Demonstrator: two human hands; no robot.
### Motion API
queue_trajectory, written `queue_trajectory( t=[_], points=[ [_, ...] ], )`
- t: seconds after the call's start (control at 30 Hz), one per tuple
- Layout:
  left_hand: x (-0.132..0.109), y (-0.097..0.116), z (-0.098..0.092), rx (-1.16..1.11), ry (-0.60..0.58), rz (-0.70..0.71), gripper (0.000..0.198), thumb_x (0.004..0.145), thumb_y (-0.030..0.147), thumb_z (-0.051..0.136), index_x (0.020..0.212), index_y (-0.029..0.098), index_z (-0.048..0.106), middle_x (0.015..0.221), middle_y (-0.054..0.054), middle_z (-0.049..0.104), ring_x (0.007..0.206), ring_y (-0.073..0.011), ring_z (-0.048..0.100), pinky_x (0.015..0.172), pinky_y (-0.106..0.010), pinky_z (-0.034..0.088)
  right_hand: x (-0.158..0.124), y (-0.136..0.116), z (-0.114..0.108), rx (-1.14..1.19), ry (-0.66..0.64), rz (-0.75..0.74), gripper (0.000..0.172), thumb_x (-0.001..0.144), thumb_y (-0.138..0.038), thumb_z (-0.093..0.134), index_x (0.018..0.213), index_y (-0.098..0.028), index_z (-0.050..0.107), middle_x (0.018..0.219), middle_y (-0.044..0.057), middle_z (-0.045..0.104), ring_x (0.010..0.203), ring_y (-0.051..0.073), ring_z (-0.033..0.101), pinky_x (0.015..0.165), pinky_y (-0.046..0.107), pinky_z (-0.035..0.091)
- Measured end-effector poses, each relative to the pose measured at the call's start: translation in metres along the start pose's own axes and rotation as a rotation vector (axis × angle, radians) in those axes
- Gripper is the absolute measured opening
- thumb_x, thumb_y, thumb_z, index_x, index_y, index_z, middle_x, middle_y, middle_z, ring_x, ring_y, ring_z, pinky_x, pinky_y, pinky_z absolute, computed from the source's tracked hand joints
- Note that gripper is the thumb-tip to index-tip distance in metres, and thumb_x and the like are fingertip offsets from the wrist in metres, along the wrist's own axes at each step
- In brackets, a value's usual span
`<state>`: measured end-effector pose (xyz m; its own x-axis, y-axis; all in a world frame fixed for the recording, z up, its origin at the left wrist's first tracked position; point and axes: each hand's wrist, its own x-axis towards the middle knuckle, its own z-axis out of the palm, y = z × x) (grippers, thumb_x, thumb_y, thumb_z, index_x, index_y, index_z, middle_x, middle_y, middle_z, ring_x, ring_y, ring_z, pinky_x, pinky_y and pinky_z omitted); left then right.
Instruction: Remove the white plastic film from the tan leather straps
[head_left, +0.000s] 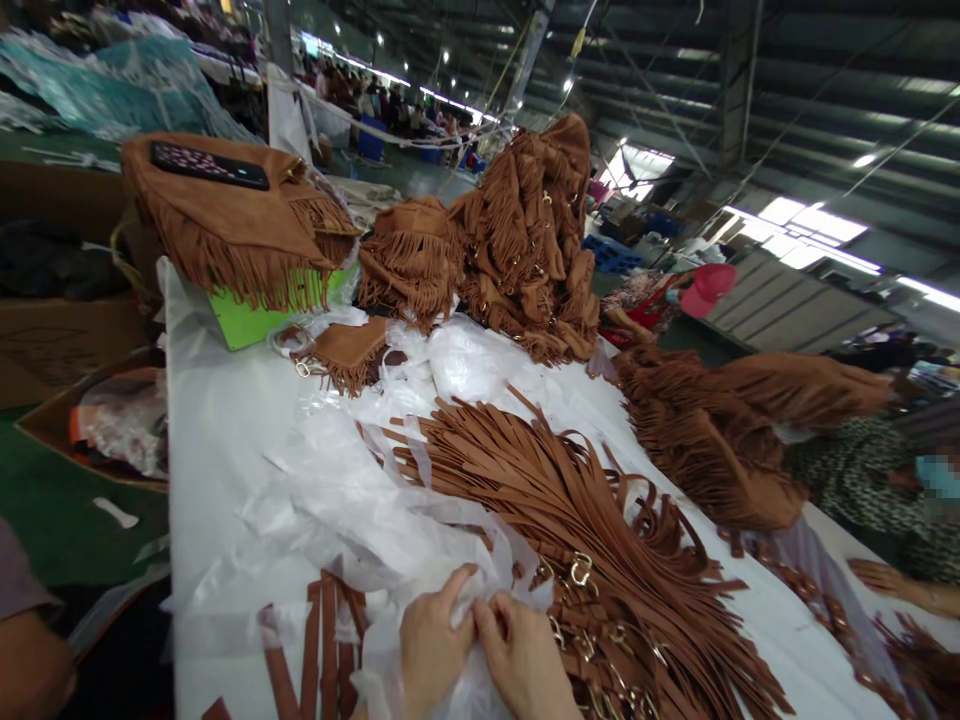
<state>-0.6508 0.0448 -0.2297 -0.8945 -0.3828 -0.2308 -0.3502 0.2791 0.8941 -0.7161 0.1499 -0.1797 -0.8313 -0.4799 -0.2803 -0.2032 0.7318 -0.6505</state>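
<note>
My left hand (435, 632) and my right hand (519, 645) are close together at the near side of the white table. Both have their fingers pinched on thin, translucent white plastic (420, 545); whether it is a bag or a sheet I cannot tell. Just right of my hands, gold-coloured metal clasps (580, 568) sit on the ends of several brown straps. A large fanned bundle of brown straps (525, 460) stretches across the table beyond them. Left of my hands, more brown straps (322, 640) lie partly under the plastic.
Brown fringed bags (525, 230) are heaped at the table's far end. A fringed bag (232, 210) rests on a green box (259, 315) at the far left. Other people are to the right, one in a pink cap (709, 290). Cardboard boxes (67, 340) stand left of the table.
</note>
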Motion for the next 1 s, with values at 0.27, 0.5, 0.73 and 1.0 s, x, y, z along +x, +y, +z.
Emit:
queue_trajectory(
  t=[0.27,0.5,0.73,1.0],
  points=[
    [-0.003,-0.001,0.009,-0.033,0.064,-0.007,0.009,0.084,0.028,0.044,0.092,0.024,0.043,0.060,0.005,0.047,0.060,-0.0185,0.054,0.062,-0.027,0.035,-0.024,-0.002,-0.004,0.442,-0.175,-0.019,0.047,0.079,-0.062,0.052,0.063,-0.018,0.046,0.061,-0.003,0.040,0.060,0.011,0.037,0.057,0.025,0.028],
    [-0.017,-0.018,0.007,-0.280,-0.020,0.032,0.012,0.080,0.028,0.054,0.084,0.021,0.045,0.076,0.001,0.056,0.075,-0.0165,0.056,0.071,-0.026,0.040,-0.024,0.011,-0.007,0.831,-0.195,0.320,0.043,0.067,-0.057,0.067,0.063,-0.019,0.049,0.046,-0.008,0.036,0.042,0.006,0.024,0.045,0.023,0.014],
    [-0.027,-0.024,0.012,-0.471,-0.592,-0.012,0.017,0.079,0.025,0.051,0.077,0.014,0.064,0.079,-0.003,0.067,0.079,-0.0189,0.059,0.070,-0.027,0.044,-0.031,0.006,-0.003,-0.002,-0.181,0.112,0.027,0.078,-0.039,0.054,0.062,-0.017,0.059,0.058,0.002,0.055,0.055,0.013,0.046,0.055,0.026,0.029],
    [-0.029,-0.035,0.031,-0.060,-0.250,0.010,0.021,0.073,0.014,0.045,0.070,0.015,0.065,0.076,-0.010,0.068,0.081,-0.0234,0.061,0.080,-0.034,0.046,-0.049,0.014,0.017,0.105,-0.010,0.121,0.042,0.079,-0.048,0.047,0.049,-0.020,0.040,0.050,-0.002,0.038,0.051,0.011,0.036,0.052,0.026,0.023]
  ],
)
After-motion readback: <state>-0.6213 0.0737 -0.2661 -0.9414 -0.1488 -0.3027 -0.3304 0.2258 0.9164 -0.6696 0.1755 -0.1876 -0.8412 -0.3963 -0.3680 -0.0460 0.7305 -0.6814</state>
